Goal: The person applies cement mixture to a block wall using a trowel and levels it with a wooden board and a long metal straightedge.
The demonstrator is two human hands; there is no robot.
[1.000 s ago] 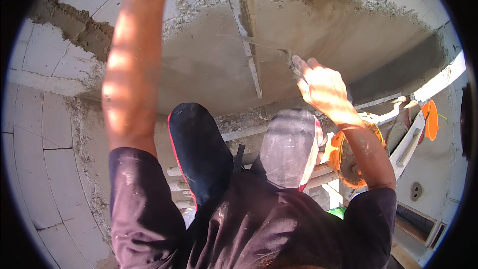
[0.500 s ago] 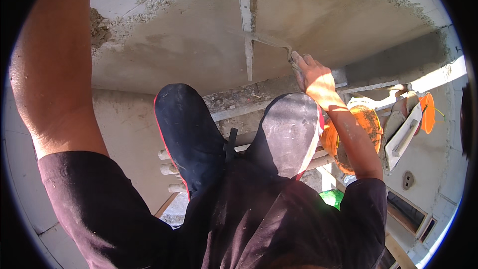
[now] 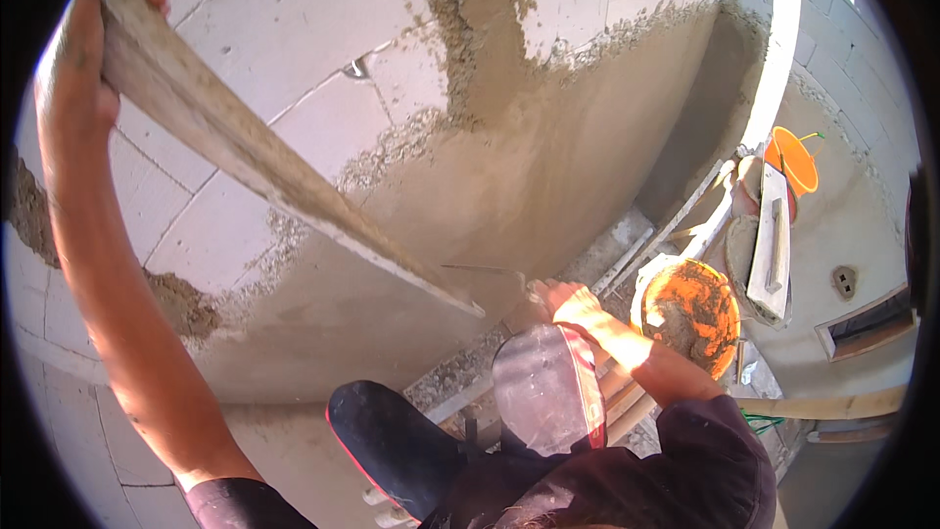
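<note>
Because the long straightedge (image 3: pixel 257 159) slants across the plastered wall (image 3: pixel 578 157), your left hand (image 3: pixel 86 64) clasps its upper end, likely for control; right hand (image 3: pixel 571 302) grips trowel (image 3: pixel 487 267) near the lower tip.

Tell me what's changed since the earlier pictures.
The view has swung. The left hand, previously out of frame, now shows gripping the straightedge high up; that bar, nearly upright before, slants from upper left to lower right. Unchanged: the right hand holds the trowel; the orange bucket remains at right.
</note>
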